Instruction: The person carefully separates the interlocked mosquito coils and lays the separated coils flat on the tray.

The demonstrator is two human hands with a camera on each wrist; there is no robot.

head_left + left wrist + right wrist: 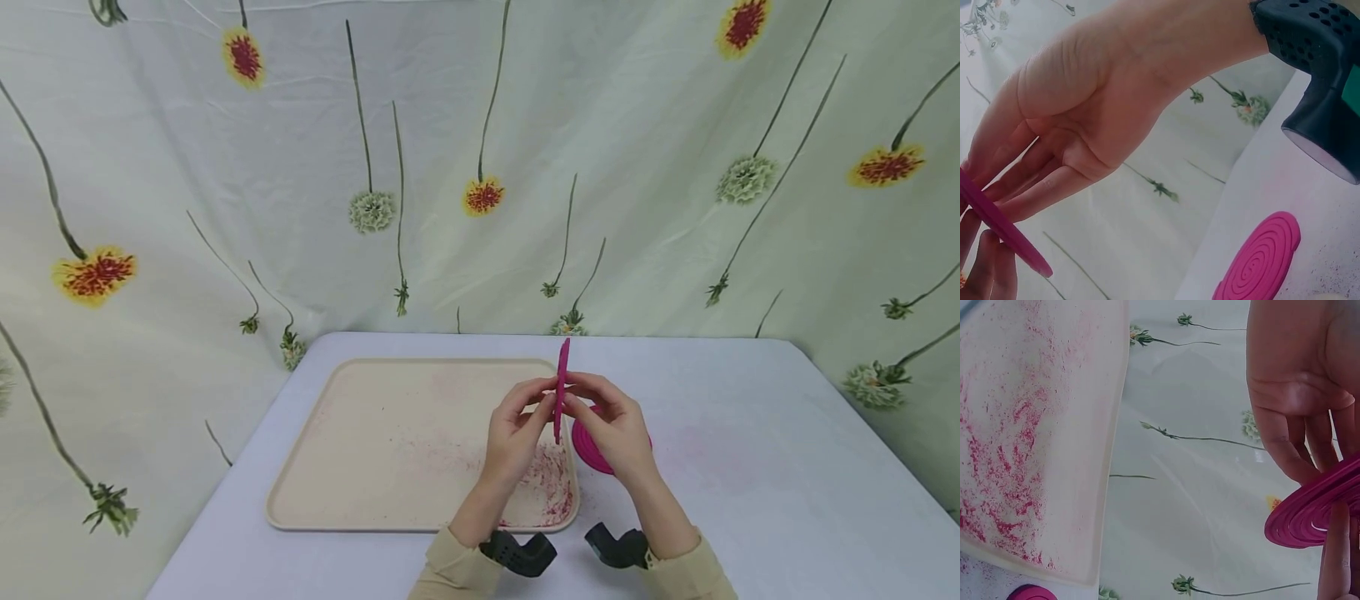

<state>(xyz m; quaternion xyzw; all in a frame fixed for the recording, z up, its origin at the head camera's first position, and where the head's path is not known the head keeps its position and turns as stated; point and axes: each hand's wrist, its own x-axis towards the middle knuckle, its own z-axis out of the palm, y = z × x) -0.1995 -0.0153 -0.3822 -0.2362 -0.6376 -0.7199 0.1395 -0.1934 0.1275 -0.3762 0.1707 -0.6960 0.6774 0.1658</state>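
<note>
Both hands hold up a thin magenta disc over the tray's right edge, turned edge-on in the head view. Coil-like rings with a small gap show on the disc in the right wrist view. My left hand pinches it from the left between thumb and fingers. From the other side my right hand grips it the same way, also seen as the large right hand in the left wrist view. A second magenta spiral disc lies flat on the table, partly hidden by my right hand in the head view.
A beige tray lies on the white table, left of the second disc. Magenta crumbs are scattered over its right end. Black wrist cameras sit on both wrists. Behind the table hangs a flower-print cloth.
</note>
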